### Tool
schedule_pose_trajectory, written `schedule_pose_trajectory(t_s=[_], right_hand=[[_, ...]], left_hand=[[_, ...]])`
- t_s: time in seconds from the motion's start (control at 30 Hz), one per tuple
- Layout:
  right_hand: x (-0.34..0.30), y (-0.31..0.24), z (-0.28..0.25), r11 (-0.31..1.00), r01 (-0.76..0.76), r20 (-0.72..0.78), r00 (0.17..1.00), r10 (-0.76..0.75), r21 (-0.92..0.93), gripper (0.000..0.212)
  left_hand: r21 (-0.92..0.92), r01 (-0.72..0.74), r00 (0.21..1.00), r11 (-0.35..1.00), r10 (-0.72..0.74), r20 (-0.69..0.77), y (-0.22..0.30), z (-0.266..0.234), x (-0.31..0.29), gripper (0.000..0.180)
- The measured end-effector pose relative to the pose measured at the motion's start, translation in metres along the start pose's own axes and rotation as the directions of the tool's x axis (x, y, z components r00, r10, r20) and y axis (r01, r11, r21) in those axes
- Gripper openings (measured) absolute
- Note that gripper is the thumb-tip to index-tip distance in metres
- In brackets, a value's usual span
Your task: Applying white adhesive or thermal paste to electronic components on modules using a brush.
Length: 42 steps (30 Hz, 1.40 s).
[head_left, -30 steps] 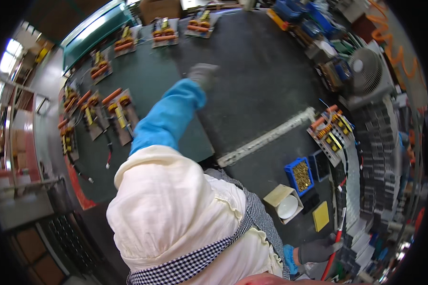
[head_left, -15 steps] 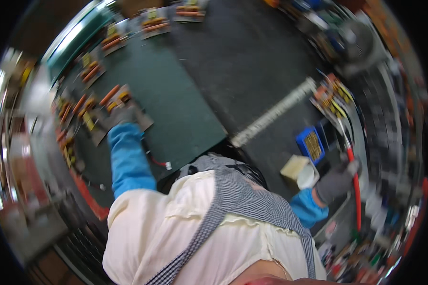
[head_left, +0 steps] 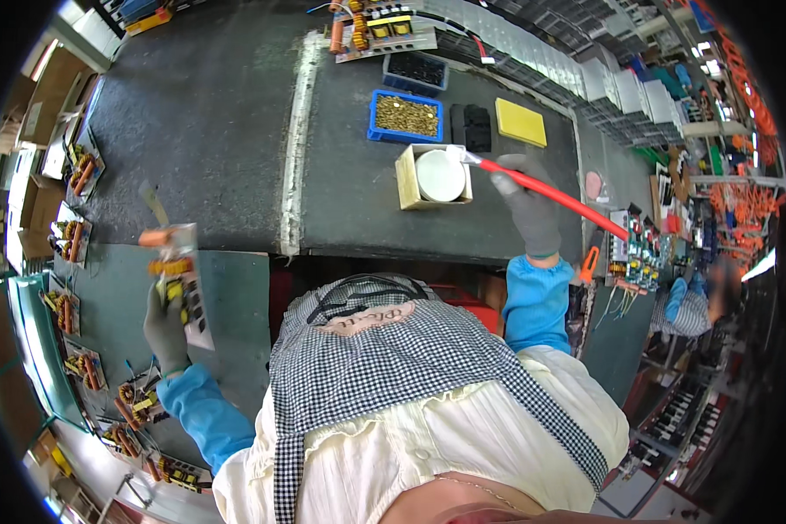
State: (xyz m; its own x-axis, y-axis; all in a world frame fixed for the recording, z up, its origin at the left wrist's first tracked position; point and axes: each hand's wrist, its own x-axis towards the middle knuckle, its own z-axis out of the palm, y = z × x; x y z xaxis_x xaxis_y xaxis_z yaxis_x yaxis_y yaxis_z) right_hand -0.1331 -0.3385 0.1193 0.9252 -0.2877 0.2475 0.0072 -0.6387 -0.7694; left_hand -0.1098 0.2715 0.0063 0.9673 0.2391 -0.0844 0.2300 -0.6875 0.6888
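In my gloved left hand [head_left: 166,332] is a circuit board [head_left: 197,306] with orange coils and yellow-black parts, tilted up above the green mat on the left. My right hand [head_left: 530,201], also in a grey glove, is closed round the long red handle of a brush [head_left: 581,206]. The pale tip of that brush is at the rim of a round white pot [head_left: 441,179], which sits in a small cream box [head_left: 406,186]. Whether the bristles touch what is inside cannot be made out.
Behind the pot are a blue tray [head_left: 406,118] of small brass pieces, a dark bin [head_left: 416,73], a black block [head_left: 472,128] and a yellow pad [head_left: 521,121]. More circuit boards line the left edge. Green boards [head_left: 639,253] and a co-worker [head_left: 686,307] are at the right.
The view has turned to the right. My left hand has raised the circuit board off the mat. The brush tip has swung from near another board to the white pot.
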Motion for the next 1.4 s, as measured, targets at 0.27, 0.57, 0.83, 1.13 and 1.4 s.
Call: schedule_pose_trajectory(t_s=[0.27,0.57,0.83,1.13,1.4], right_hand=[[0.007,0.055,0.041,0.819,0.514,0.264,0.852,-0.453,-0.255,0.024],[-0.024,0.06,0.055,0.663,0.542,0.118,0.812,-0.572,-0.517,0.024],[-0.037,0.01,0.052,0.864,0.408,-0.023,0.901,-0.433,-0.295,0.021],[0.011,-0.049,0.172,0.962,0.096,0.285,0.943,-0.17,0.256,0.017],[0.017,-0.032,0.234,0.974,0.226,0.452,0.87,-0.196,-0.013,0.014]], left_hand=[[0.181,-0.837,0.518,0.517,0.639,0.569,0.13,0.128,0.05,0.053],[0.24,-0.951,0.304,0.192,0.711,0.634,0.157,0.197,0.059,0.04],[0.197,-0.85,0.498,0.488,0.626,0.599,0.144,0.2,0.061,0.024],[0.125,-0.832,0.488,0.541,0.604,0.631,0.13,0.182,0.052,0.035],[0.089,-0.776,0.537,0.624,0.581,0.611,0.118,0.194,0.057,0.035]])
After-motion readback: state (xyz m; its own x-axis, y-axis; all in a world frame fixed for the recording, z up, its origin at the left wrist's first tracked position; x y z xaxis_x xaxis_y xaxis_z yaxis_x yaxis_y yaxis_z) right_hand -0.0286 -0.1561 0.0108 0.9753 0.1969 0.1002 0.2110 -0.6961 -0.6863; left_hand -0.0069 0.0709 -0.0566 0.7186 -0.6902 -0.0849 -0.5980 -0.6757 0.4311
